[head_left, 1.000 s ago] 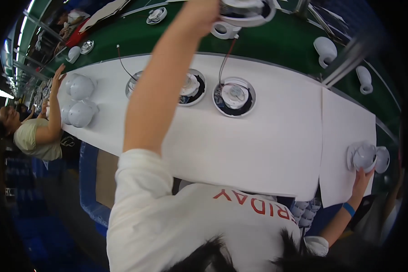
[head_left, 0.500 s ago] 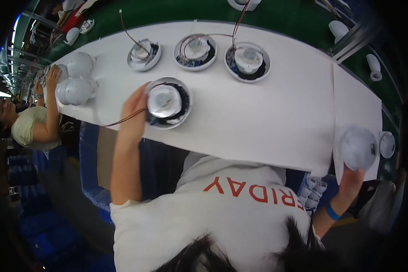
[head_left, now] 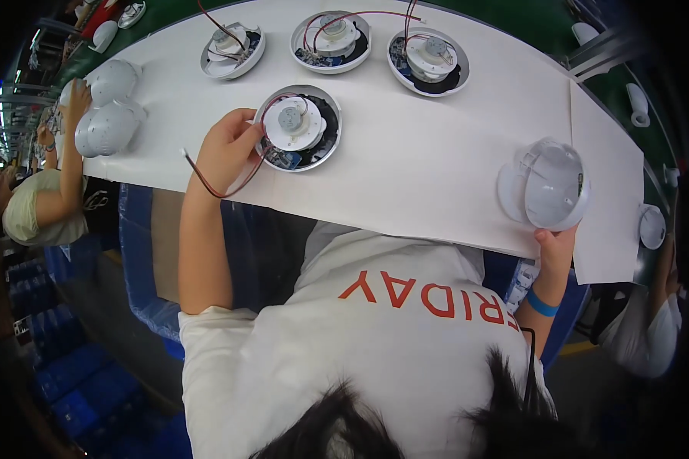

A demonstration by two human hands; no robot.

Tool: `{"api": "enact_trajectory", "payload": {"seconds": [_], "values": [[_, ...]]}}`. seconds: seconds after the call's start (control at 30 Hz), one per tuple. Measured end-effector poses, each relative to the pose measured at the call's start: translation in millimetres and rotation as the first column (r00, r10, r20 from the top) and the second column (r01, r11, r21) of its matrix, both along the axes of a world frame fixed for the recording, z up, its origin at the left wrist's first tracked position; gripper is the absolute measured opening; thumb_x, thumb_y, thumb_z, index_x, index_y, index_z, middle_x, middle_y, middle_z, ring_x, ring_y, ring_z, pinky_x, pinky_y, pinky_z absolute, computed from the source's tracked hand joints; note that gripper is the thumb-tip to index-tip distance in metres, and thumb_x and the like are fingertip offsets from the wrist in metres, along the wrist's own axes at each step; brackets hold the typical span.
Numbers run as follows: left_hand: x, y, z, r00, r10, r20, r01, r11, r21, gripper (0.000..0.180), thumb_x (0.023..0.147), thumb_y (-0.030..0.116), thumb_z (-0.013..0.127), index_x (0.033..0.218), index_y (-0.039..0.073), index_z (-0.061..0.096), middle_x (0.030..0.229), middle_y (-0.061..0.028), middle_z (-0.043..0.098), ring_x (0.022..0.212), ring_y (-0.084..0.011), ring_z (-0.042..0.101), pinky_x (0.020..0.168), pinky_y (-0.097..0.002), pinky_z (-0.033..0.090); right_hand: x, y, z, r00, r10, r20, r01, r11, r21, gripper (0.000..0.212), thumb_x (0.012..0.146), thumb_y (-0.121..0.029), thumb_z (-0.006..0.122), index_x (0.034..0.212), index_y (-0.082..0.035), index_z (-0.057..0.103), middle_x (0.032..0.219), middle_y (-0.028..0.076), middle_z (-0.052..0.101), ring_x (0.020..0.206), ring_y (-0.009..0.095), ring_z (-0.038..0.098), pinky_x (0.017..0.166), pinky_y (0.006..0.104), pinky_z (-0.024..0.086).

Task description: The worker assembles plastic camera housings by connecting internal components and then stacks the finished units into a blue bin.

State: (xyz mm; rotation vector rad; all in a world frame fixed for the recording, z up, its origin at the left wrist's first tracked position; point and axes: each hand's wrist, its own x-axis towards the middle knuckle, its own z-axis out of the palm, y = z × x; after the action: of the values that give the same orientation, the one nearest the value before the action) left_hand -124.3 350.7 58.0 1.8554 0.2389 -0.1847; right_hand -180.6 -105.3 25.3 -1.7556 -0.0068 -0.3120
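My left hand is closed at the left rim of a round white housing, its thumb over the edge. Inside that housing sit a white motor unit, a blue circuit board and black lining. A thin red and black cable loops out past my wrist and ends in a small white plug. Over at the right, my right hand grips the lower edge of a hollow white plastic shell with a round collar. The shell's inside shows; most of my right fingers are hidden behind it.
Three similar housings with cables, a left one, a middle one and a right one, stand along the white table's far side. White domed shells cluster at the left near a co-worker's arm. A blue-lined bin stands below.
My right hand has brought the shell leftward over the table, and its hollow side now shows. My left hand stays at the housing, whose cable now loops round my wrist. The view has shifted.
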Motion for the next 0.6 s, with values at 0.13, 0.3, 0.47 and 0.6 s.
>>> {"api": "enact_trajectory", "payload": {"seconds": [0.13,0.3,0.47,0.6], "values": [[-12,-14,8,1.0,-0.01,-0.011,0.012,0.973,0.229,0.022,0.085,0.013,0.052,0.099,-0.003,0.052,0.07,-0.0054,0.056,0.057,-0.0068,0.051,0.048,-0.0211,0.04,0,-3,-9,0.997,0.004,-0.071,-0.005,1.0,-0.011,0.11,0.05,-0.046,0.08,0.134,-0.002,0.024,0.131,0.013,0.035,0.122,0.026,0.035,0.098,0.0356,0.032],[-36,-33,16,0.95,0.293,0.105,-0.299,0.953,0.053,0.028,0.086,0.016,0.052,0.108,0.001,0.045,0.077,-0.0068,0.055,0.055,-0.0076,0.049,0.048,-0.0208,0.039,-2,1,-5,0.997,-0.043,-0.062,0.042,0.999,-0.016,0.107,0.052,-0.041,0.079,0.134,-0.002,0.023,0.131,0.014,0.035,0.122,0.026,0.036,0.1,0.0367,0.031],[-90,-78,-27,0.333,-0.003,0.943,-0.322,0.939,0.117,0.028,0.075,0.002,0.053,0.096,0.001,0.036,0.083,-0.0134,0.049,0.063,-0.0179,0.048,0.056,-0.0286,0.04,-6,-16,-7,0.993,-0.046,-0.11,0.058,0.993,0.105,0.106,0.055,-0.047,0.076,0.136,-0.005,0.021,0.135,0.014,0.031,0.125,0.028,0.033,0.103,0.0388,0.028],[-26,-155,26,0.419,-0.398,0.816,-0.168,0.849,0.501,0.048,0.063,0.005,0.062,0.105,0.0,0.041,0.081,-0.0134,0.05,0.067,-0.027,0.049,0.061,-0.0325,0.04,-2,-13,6,0.996,0.035,0.084,-0.085,0.687,0.721,0.103,0.059,-0.058,0.069,0.138,-0.016,0.019,0.139,0.016,0.024,0.127,0.034,0.027,0.103,0.0513,0.026]]}}
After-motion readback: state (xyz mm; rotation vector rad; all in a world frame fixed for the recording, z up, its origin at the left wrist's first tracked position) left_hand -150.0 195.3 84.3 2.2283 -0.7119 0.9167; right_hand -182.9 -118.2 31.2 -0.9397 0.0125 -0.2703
